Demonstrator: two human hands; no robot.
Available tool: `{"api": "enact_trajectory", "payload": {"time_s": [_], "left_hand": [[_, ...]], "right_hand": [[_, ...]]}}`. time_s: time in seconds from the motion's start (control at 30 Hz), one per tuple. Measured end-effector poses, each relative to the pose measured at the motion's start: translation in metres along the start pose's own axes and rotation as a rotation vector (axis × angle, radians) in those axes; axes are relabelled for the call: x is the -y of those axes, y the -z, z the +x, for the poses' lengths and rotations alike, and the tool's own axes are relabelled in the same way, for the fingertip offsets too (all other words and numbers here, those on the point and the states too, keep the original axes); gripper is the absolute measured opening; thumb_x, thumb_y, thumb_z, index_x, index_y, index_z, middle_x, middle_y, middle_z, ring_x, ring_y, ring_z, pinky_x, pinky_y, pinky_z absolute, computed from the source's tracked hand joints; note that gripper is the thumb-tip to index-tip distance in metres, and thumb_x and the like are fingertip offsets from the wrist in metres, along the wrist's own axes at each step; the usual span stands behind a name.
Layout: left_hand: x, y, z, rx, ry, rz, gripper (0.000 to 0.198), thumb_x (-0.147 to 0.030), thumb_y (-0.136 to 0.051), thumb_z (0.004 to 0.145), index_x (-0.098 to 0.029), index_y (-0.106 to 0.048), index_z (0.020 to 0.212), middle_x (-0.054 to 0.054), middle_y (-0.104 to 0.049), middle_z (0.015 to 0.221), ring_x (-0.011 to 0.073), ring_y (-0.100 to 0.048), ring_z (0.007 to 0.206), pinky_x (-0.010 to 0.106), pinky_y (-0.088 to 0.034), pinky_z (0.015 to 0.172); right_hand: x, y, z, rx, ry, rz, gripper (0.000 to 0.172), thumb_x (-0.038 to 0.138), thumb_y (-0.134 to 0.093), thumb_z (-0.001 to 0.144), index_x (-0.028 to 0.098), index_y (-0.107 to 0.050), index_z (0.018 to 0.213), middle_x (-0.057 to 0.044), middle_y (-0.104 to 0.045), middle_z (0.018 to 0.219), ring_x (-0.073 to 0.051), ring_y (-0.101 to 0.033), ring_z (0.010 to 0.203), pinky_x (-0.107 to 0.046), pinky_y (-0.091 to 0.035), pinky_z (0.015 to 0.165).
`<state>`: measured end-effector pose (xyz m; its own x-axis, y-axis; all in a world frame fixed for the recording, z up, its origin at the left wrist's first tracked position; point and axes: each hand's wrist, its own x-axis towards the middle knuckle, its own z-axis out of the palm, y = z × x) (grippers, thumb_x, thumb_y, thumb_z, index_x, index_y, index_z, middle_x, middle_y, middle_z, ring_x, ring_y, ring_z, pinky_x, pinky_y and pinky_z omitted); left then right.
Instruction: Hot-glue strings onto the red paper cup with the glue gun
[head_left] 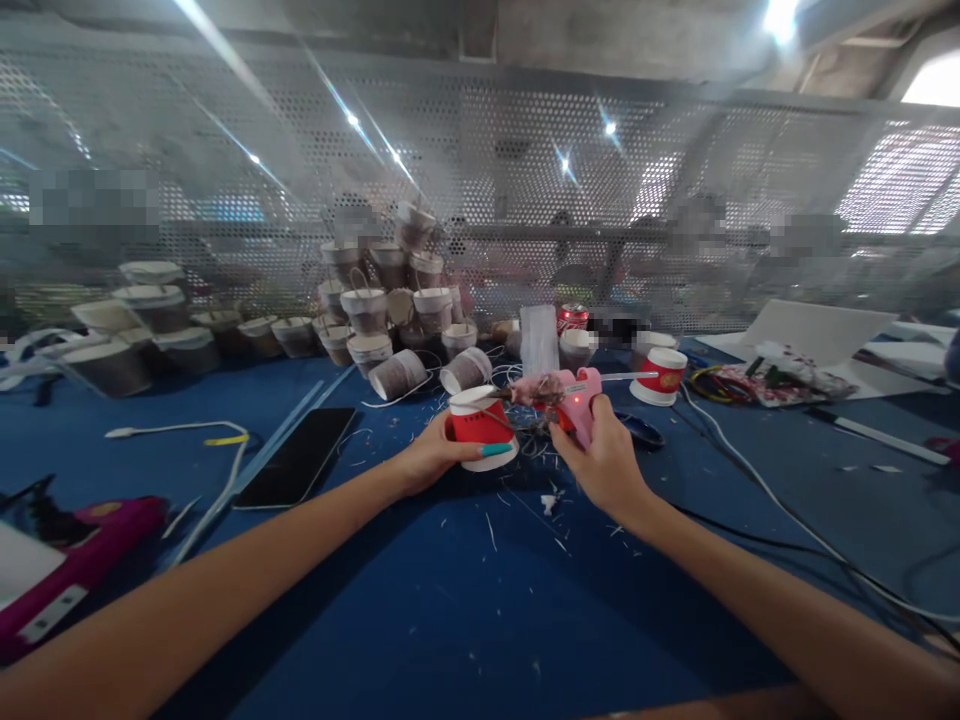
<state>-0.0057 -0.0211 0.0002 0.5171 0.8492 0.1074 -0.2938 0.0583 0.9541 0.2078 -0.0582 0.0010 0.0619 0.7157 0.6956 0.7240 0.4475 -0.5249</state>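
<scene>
My left hand (431,455) is wrapped round a red and white paper cup (480,425), its thumb lying across the lower part. The cup stands upside down or tilted; I cannot tell which. In my right hand (604,455) is a pink hot glue gun (579,400) with a small red light lit. A clear glue stick (626,376) pokes out of its back toward the right. The gun's nozzle points left and meets the cup near its upper edge; whether it touches is unclear. Another red and white cup (660,378) stands to the right.
Many wrapped cups are stacked at the back (367,312) and left (154,310). A black phone (296,458) lies left, near a white cable (240,450) and a magenta object (112,540). A red can (573,318) stands behind. Cords (750,470) cross the right side; scraps (549,503) litter the blue table (450,610).
</scene>
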Motion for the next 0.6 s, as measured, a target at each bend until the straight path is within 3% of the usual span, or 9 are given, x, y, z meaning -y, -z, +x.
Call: {"api": "enact_trajectory", "payload": {"time_s": [0.2,0.6], "left_hand": [[0.0006,-0.0022,-0.0002,-0.015,-0.006,0.007,0.056,-0.017,-0.08,0.052,-0.015,-0.061,0.104,0.007,-0.069,0.096,0.0193,-0.063,0.088,0.036,-0.044,0.09],[0.0049,0.0009,0.0022,-0.04,-0.007,0.036,0.056,-0.018,-0.08,0.051,-0.013,-0.06,0.103,0.009,-0.068,0.098,0.0222,-0.063,0.09,0.04,-0.042,0.091]], "right_hand": [[0.001,-0.0014,-0.0023,0.01,0.02,0.022,0.026,0.033,-0.052,0.076,0.023,-0.028,0.073,0.001,-0.043,0.065,-0.014,-0.045,0.057,-0.028,-0.035,0.049],[-0.0001,-0.0035,-0.0026,0.007,0.04,-0.009,0.023,0.032,-0.05,0.076,0.023,-0.029,0.075,0.001,-0.042,0.065,-0.016,-0.046,0.059,-0.031,-0.039,0.054]]}}
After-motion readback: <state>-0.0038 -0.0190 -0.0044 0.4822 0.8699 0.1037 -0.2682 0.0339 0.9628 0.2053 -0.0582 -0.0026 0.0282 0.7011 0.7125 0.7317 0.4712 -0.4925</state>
